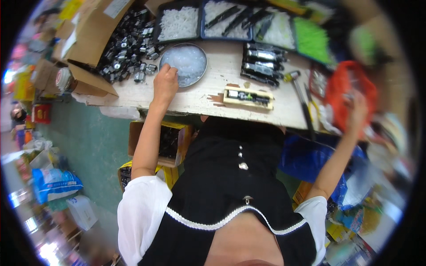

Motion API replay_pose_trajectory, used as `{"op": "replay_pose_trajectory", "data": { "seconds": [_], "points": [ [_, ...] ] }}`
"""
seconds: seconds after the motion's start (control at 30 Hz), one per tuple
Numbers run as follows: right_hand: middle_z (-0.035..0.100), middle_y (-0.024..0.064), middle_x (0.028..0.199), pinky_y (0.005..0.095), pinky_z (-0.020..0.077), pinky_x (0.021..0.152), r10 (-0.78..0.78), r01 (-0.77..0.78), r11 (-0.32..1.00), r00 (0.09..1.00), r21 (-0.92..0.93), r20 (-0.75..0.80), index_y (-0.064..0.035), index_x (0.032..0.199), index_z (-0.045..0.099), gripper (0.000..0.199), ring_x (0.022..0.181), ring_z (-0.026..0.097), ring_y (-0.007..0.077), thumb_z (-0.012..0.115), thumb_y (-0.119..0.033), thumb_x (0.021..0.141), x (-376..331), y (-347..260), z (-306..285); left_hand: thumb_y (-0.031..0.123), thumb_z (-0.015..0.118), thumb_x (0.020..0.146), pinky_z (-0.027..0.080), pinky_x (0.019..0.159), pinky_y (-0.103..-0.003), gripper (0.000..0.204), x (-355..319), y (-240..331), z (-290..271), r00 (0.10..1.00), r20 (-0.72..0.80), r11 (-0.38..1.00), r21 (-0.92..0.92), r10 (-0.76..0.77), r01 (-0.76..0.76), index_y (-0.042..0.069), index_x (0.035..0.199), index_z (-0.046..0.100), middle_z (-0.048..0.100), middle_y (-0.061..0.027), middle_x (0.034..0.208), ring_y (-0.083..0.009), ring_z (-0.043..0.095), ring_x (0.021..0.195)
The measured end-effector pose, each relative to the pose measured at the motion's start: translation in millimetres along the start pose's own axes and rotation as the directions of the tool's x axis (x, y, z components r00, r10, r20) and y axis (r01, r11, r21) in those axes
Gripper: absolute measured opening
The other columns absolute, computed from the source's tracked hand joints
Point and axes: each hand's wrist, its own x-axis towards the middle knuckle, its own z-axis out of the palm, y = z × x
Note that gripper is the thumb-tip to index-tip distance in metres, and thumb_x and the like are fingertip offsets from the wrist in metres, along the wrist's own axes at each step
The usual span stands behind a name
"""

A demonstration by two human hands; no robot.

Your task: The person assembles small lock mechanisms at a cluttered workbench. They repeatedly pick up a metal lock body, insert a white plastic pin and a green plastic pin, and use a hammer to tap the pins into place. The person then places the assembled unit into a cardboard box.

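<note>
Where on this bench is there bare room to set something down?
Mainly the bench between dish and black stack, running to the front edge left of the fixture. A smaller gap separates fixture and hammer. Crowded: metal pieces at left, the red bag at right, trays along the back.

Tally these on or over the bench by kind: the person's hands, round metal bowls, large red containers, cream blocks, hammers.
Hands (left, right): 2
Round metal bowl: 1
Large red container: 1
Cream block: 1
Hammer: 1
Total: 6
</note>
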Motion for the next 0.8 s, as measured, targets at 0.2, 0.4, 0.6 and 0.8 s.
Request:
{"op": "replay_pose_trajectory", "data": {
  "seconds": [0.2,0.4,0.6,0.8],
  "points": [
    [0.064,0.0098,0.095,0.0321,0.0530,0.076,0.091,-0.129,0.971,0.977,0.199,0.191,-0.0010,0.107,0.057,0.020,0.083,0.063,0.0162,0.055,-0.013,0.091,-28,-11,32,-0.001,0.061,0.072,0.046,0.061,-0.038,0.009,0,2,-18,0.997,-0.050,0.995,-0.087,-0.059,0.054,-0.001,0.080,0.064,0.058,-0.0149,0.077,-0.0324,0.058,0.069],
    [0.063,0.0091,0.093,0.0330,0.0525,0.078,0.153,-0.246,0.927,0.938,0.285,0.312,0.0014,0.107,0.057,0.021,0.083,0.063,0.0189,0.055,-0.010,0.090,-52,1,86,0.002,0.065,0.075,0.046,0.055,-0.028,0.009,1,17,-31,0.970,-0.020,0.898,-0.383,-0.244,0.218,-0.002,0.083,0.066,0.060,-0.0087,0.073,-0.0173,0.059,0.060],
    [0.063,0.0074,0.093,0.0260,0.0482,0.077,0.119,-0.203,0.962,0.915,0.184,0.385,0.0000,0.100,0.062,0.014,0.081,0.062,0.0155,0.055,-0.004,0.088,-98,4,161,0.004,0.065,0.081,0.045,0.048,-0.021,0.013,9,79,-13,0.880,0.394,0.255,-0.851,-0.267,0.458,-0.004,0.091,0.065,0.062,-0.0063,0.074,-0.0100,0.058,0.061],
    [0.061,0.0073,0.089,0.0243,0.0466,0.072,-0.200,0.200,0.979,0.869,0.049,0.452,0.0027,0.092,0.062,0.011,0.081,0.059,0.0144,0.056,0.005,0.083,-133,-14,211,0.005,0.064,0.082,0.048,0.050,-0.022,0.014,13,120,7,0.838,0.534,0.094,-0.834,-0.113,0.544,-0.002,0.094,0.065,0.064,-0.0081,0.076,-0.0109,0.060,0.061]
  ]
}}
